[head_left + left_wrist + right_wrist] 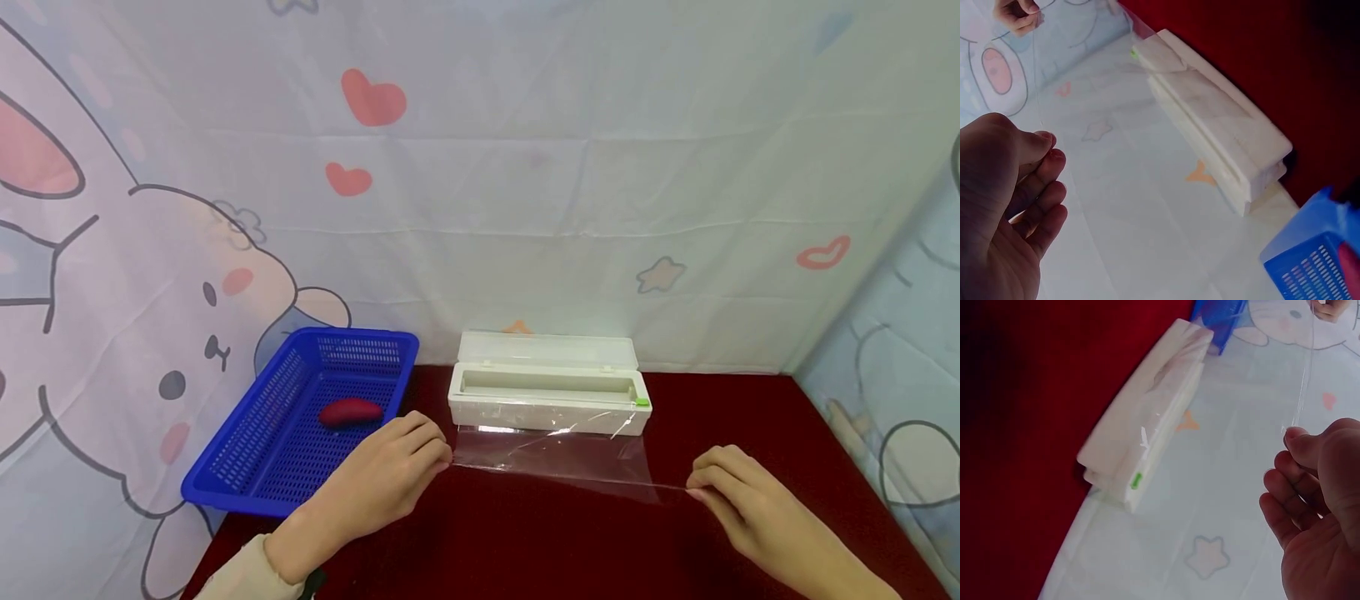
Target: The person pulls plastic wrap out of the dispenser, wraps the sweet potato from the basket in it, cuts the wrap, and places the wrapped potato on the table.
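The left hand [382,473] pinches one near corner of the plastic wrap [555,458] between thumb and fingers, in front of the box's left end. The right hand [757,510] pinches the other corner, in front and to the right of the box. The wrap stretches between them and runs back to the white box [547,414], whose clear lid [547,350] stands raised. Left of the box sits a blue basket [360,333] holding a red sweet potato [349,412]. Behind the box hangs a printed cloth [525,183].
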Demonstrator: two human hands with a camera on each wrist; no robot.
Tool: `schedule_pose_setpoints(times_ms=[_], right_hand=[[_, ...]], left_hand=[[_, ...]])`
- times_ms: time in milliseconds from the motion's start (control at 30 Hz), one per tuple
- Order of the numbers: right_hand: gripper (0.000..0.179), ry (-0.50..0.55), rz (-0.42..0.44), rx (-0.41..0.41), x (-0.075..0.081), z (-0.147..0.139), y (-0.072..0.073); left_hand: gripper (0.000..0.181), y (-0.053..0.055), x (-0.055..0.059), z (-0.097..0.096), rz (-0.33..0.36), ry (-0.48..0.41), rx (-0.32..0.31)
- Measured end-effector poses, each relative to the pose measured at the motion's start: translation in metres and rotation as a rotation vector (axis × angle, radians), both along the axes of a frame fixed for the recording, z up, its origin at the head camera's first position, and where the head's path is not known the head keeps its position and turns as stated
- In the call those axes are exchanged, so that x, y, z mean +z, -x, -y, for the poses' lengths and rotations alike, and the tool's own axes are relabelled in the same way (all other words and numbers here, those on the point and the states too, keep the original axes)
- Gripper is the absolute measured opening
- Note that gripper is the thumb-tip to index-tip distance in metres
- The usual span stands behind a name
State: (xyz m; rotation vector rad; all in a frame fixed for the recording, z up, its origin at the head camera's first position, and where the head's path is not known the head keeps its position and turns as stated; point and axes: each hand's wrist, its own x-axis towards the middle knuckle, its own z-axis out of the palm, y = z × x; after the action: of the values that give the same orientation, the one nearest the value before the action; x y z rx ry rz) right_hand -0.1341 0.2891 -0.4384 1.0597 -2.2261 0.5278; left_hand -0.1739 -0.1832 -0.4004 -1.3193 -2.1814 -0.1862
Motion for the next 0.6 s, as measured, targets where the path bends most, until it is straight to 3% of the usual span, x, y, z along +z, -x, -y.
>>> schedule_pose_setpoints(times_ms=[233,600], right_hand=[[0.041,-0.038,0.081,0.0,-0.017,-0.004,-0.01],[0.036,-0.02,0.135,0.031,-0.044,-0.004,-0.018]], left_hand=[[0.004,-0.007,-0.013,0.001,-0.002,0.02,-0.019],[0.005,-0.017,-0.032,-0.001,0.023,0.042,-0.037]])
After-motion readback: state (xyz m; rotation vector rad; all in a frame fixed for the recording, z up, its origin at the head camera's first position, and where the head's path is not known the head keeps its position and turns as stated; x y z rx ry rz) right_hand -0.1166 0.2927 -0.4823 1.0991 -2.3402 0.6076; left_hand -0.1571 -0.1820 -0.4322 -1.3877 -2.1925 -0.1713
